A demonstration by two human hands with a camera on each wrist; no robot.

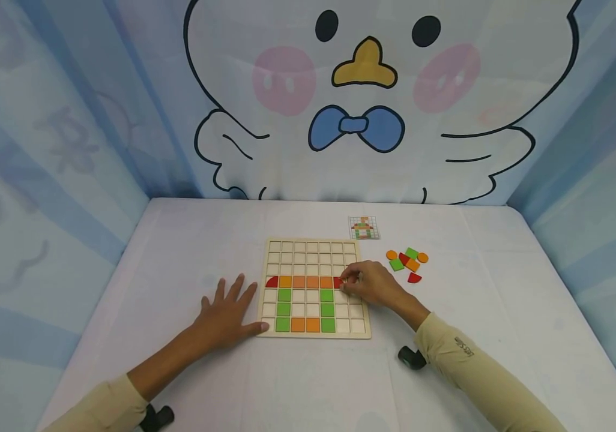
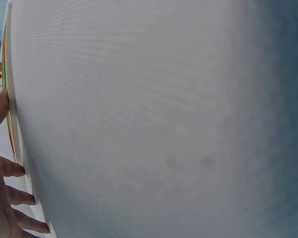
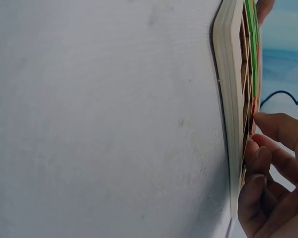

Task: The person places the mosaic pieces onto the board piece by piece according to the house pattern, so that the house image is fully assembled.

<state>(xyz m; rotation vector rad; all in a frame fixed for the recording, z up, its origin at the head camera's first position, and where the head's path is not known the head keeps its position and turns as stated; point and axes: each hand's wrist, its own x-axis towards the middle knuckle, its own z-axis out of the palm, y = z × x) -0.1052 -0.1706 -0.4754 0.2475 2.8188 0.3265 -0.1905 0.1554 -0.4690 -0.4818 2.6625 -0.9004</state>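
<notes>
A wooden grid board [image 1: 316, 336] lies flat on the table, with a row of red, orange and yellow-orange tiles across it and green and orange tiles below. My left hand [image 1: 224, 318] is spread beside its left edge, the thumb on the lower left corner; the left wrist view shows the fingers [image 2: 21, 197] straight. At the right end of the tile row, my right hand [image 1: 371, 283] pinches a red tile [image 1: 337, 282] between thumb and curled fingers, right over its cell. In the right wrist view the thumb [image 3: 275, 126] meets the red tile's edge.
Loose tiles [image 1: 412, 264], red, green and orange, lie right of the board. A small pattern card [image 1: 364, 228] sits behind the board's far right corner. Dark wrist-camera parts [image 1: 412, 358] show below the right sleeve. A printed curtain [image 1: 362, 168] closes off the back.
</notes>
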